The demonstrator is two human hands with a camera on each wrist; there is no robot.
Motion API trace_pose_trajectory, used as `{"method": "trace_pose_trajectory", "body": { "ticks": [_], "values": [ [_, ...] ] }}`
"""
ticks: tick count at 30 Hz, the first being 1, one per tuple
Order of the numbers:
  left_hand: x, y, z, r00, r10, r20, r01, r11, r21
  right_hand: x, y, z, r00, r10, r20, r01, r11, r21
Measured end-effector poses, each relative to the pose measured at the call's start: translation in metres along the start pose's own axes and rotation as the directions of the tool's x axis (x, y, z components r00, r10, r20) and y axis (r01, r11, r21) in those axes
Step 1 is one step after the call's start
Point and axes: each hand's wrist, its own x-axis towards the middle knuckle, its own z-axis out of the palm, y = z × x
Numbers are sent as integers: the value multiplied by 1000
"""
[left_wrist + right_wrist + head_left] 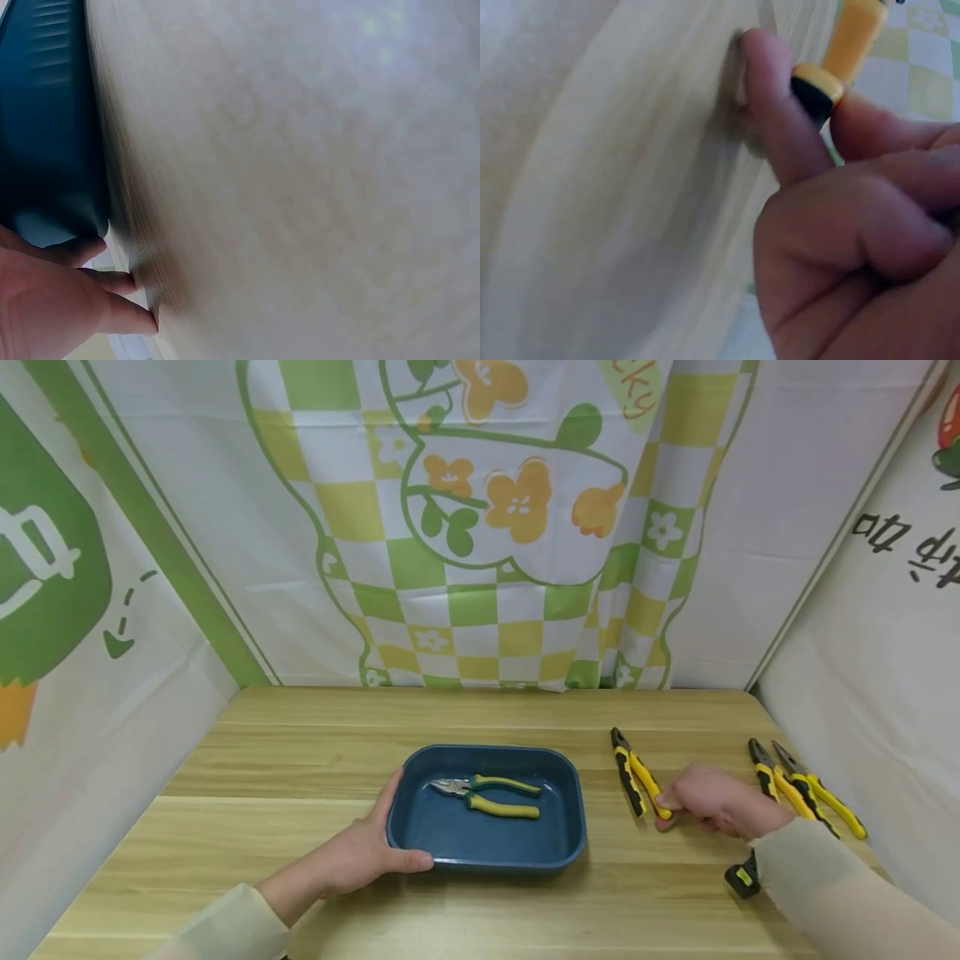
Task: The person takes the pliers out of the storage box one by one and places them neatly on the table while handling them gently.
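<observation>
A dark blue rectangular tray (487,853) sits on the wooden table; inside lies a pair of combination pliers (504,811) with yellow and green handles, jaws pointing left. My left hand (365,853) rests against the tray's left front corner, thumb along the front rim and straight fingers on the left side. To the tray's right, my right hand (708,797) pinches the end of one yellow handle of a second pair of pliers (627,760) between thumb and index finger. Its black jaws point away from me. That handle end (817,86) shows between finger and thumb in the right wrist view.
Near the table's right edge lie another pair of yellow-and-black pliers (767,768) and long-nose pliers (797,768), partly behind my right forearm. A patterned curtain (480,610) hangs behind the table (285,752), with white printed walls at both sides.
</observation>
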Motion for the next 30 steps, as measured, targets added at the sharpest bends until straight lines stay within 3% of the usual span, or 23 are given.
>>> {"method": "trace_pose_trajectory", "body": {
  "ticks": [5, 9, 12, 23, 27, 30],
  "values": [
    [0, 0, 0, 1000, 9, 4, -9, 1000, -16, -1, -9, 3, 997, -63, -55, 53, 986, -161],
    [1, -1, 0, 1000, 9, 3, -9, 1000, -22, -1, -13, 7, 989, -134, -69, 103, 934, -343],
    [2, -2, 0, 1000, 9, 3, -9, 999, -31, 0, -14, 10, 987, -143, -77, 99, 905, -414],
    [2, -2, 2, 1000, 12, -1, -12, 998, -57, -1, -15, 13, 984, -132, -120, 56, 866, -496],
    [0, -2, 1, 1000, 18, 2, -18, 998, -53, -2, -19, 14, 974, -160, -160, 47, 836, -547],
    [0, -2, 1, 1000, 12, 1, -12, 999, -49, -2, -26, 17, 964, -193, -183, 42, 790, -612]
  ]
}}
